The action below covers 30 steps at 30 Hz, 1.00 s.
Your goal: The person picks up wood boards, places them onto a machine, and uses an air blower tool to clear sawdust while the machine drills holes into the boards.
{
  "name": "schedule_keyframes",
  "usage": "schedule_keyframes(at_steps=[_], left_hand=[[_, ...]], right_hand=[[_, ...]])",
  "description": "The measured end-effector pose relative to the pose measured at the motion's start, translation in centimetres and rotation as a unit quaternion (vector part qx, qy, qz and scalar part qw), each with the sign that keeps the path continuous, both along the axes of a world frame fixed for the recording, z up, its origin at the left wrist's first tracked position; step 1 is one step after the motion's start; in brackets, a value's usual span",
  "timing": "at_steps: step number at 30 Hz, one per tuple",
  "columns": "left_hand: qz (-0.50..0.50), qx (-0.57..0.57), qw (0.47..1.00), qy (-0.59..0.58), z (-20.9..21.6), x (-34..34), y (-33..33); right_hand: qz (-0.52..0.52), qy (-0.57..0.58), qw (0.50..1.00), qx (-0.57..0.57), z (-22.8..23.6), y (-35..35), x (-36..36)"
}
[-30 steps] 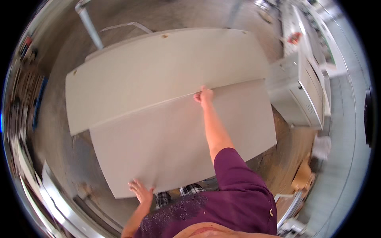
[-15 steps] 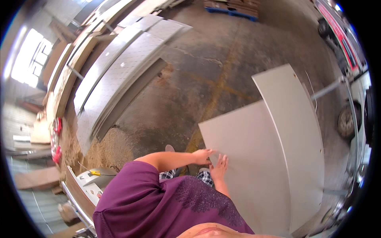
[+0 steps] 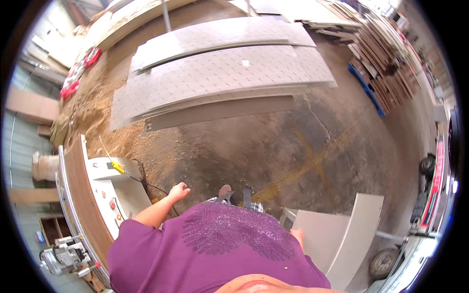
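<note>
My left hand [image 3: 180, 191] hangs out to the left above the floor, its fingers curled in, with nothing visible in them. It is apart from everything; the nearest thing is a thin black hose running to a yellow air blow gun [image 3: 117, 167]. Close to my right side is my right hand [image 3: 297, 234], partly hidden by my purple shirt. It is at the left edge of a light grey panel [image 3: 320, 232]; its fingers are too hidden to show whether it grips or only touches. A second pale board [image 3: 359, 229] stands along the panel's right side.
A white machine [image 3: 105, 188] with buttons and a brown-topped rail stands at left. Ahead, long pale panels [image 3: 220, 73] lie stacked over sawdust-strewn floor. Brown boards [image 3: 383, 66] on a blue pallet [image 3: 365, 90] stand far right; a wheeled vehicle [image 3: 386, 263] is at right.
My view has turned left, bringing in the machine and blow gun. My left hand has come off the grey panel and swung left; my right hand has drawn back beside my body.
</note>
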State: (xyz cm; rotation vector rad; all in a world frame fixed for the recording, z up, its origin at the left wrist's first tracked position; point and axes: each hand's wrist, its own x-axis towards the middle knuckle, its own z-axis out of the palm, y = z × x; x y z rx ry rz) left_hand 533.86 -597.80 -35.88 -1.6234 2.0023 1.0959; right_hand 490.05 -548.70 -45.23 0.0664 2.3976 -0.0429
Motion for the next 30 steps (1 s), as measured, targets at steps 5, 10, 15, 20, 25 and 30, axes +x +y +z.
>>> schedule_keyframes(at_steps=[5, 10, 15, 20, 25, 30], left_hand=[[0.152, 0.056, 0.987, 0.021, -2.4, 4.2, -0.6], [0.142, 0.065, 0.987, 0.026, -2.9, 1.6, -3.5], [0.213, 0.072, 0.971, 0.084, -4.2, -0.9, -9.8], [0.281, 0.08, 0.951, 0.106, -4.5, -1.5, -16.9], [0.318, -0.004, 0.929, 0.19, -7.5, 1.4, -24.2], [0.4, -0.022, 0.897, 0.187, -1.7, -0.5, -42.1]], right_hand=[[0.167, 0.121, 0.957, -0.205, -0.5, -21.4, -4.2], [0.074, -0.208, 0.902, -0.372, 0.3, -45.3, -3.3], [0.303, -0.165, 0.882, -0.323, 2.5, -60.1, -2.3], [0.501, -0.188, 0.822, -0.195, 2.6, -72.3, -5.7], [0.556, -0.12, 0.801, -0.185, 4.4, -88.0, -5.6], [0.585, -0.083, 0.787, -0.178, -1.6, -102.5, -1.3]])
